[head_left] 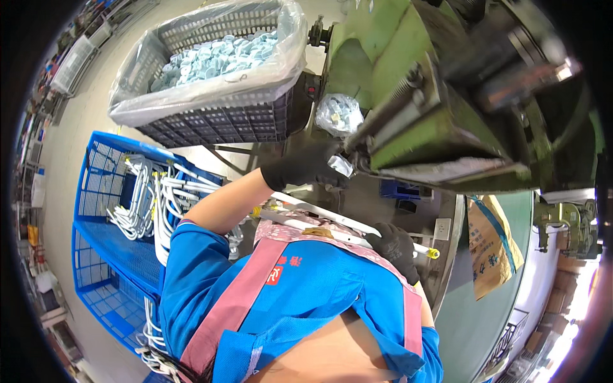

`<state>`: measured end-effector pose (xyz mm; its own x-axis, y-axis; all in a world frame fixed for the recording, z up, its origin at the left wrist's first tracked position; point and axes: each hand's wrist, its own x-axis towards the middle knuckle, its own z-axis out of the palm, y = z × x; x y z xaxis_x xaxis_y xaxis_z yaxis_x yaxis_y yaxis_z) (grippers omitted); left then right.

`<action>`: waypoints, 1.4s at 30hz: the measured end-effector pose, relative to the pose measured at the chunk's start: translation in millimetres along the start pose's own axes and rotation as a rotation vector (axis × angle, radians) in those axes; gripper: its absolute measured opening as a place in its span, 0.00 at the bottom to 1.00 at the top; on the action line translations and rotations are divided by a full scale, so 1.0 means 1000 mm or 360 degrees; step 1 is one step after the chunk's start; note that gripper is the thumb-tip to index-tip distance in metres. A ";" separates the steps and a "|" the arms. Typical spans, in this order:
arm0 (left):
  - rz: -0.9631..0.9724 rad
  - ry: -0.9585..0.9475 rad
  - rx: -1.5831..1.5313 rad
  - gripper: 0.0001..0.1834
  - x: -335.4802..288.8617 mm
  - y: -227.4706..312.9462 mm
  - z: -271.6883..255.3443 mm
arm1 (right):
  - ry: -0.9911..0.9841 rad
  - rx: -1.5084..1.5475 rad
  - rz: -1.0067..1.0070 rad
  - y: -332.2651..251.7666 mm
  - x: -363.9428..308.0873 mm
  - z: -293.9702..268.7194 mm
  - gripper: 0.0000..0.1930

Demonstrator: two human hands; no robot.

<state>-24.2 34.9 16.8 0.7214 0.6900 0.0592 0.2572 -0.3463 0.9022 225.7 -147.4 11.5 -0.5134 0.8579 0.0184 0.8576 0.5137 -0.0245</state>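
Observation:
My right hand (394, 247), in a dark glove, is closed round a white metal tube (345, 237) lying across my lap. A yellow cap (433, 253) covers its end, just beyond the hand. A second white tube (325, 214) runs beside it and meets the same glove; whether they are one bent piece I cannot tell. My left hand (300, 167), also gloved, reaches forward beside the green machine (440, 134). Between its thumb and fingers shows a small pale piece (341, 166), its kind unclear. A clear bag of small pale parts (339, 115) lies just past that hand.
A dark crate (223, 121) lined with plastic holds many pale caps (223, 57) at the far left. Blue baskets (115, 236) with bent white tubes (159, 198) stand to my left. On the green surface (472, 325) at right lies a brown paper sack (490, 246).

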 end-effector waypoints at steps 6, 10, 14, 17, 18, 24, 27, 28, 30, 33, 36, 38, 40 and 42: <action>-0.0043 0.0334 -0.0364 0.24 0.001 -0.009 0.054 | -0.0010 -0.0012 -0.0087 0.025 -0.036 0.004 0.05; -0.0061 0.0351 0.0100 0.28 0.012 -0.024 0.066 | 0.0021 0.0004 -0.0128 0.033 -0.048 0.007 0.05; -0.0269 0.0277 0.0303 0.30 0.009 -0.023 0.068 | 0.0069 0.0038 -0.0148 0.034 -0.050 0.011 0.05; -0.0302 0.0407 0.0578 0.27 0.002 -0.010 0.067 | 0.0075 0.0081 -0.0146 0.033 -0.047 0.012 0.06; -0.0228 0.0483 0.0543 0.24 -0.001 -0.005 0.068 | 0.0074 0.0099 -0.0167 0.033 -0.045 0.012 0.07; 0.0217 0.0465 0.0749 0.20 -0.008 -0.005 0.067 | 0.0025 0.0097 -0.0121 0.030 -0.035 0.005 0.10; 0.0246 0.0298 0.0661 0.21 -0.006 -0.015 0.064 | -0.0049 0.0094 -0.0008 0.025 -0.030 0.003 0.10; 0.0139 0.0211 0.0584 0.21 -0.003 -0.018 0.064 | -0.0054 0.0105 -0.0009 0.023 -0.028 0.003 0.11; 0.0018 0.0233 0.0521 0.21 0.000 -0.022 0.068 | -0.0069 0.0122 -0.0013 0.022 -0.024 0.003 0.11; 0.0030 0.0392 0.0485 0.23 0.003 -0.026 0.075 | -0.0044 0.0133 -0.0032 0.022 -0.018 0.003 0.11; 0.0435 0.0661 0.0959 0.18 0.000 -0.030 0.076 | -0.0023 0.0158 -0.0018 0.021 -0.013 0.002 0.11; 0.0523 0.0722 0.1043 0.14 -0.004 -0.034 0.074 | -0.0042 0.0151 0.0010 0.021 -0.011 0.000 0.11; 0.0588 0.0709 0.1094 0.13 -0.008 -0.038 0.069 | -0.0061 0.0133 0.0004 0.021 -0.007 -0.001 0.10; 0.0645 0.0728 0.1168 0.13 -0.010 -0.038 0.066 | -0.0083 0.0119 -0.0026 0.022 -0.004 -0.002 0.10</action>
<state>0.9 -0.8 -46.3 0.5627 0.5577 0.6102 0.4942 -0.8187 0.2925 246.2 -139.4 12.8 -0.5300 0.8474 -0.0329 0.8454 0.5249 -0.0994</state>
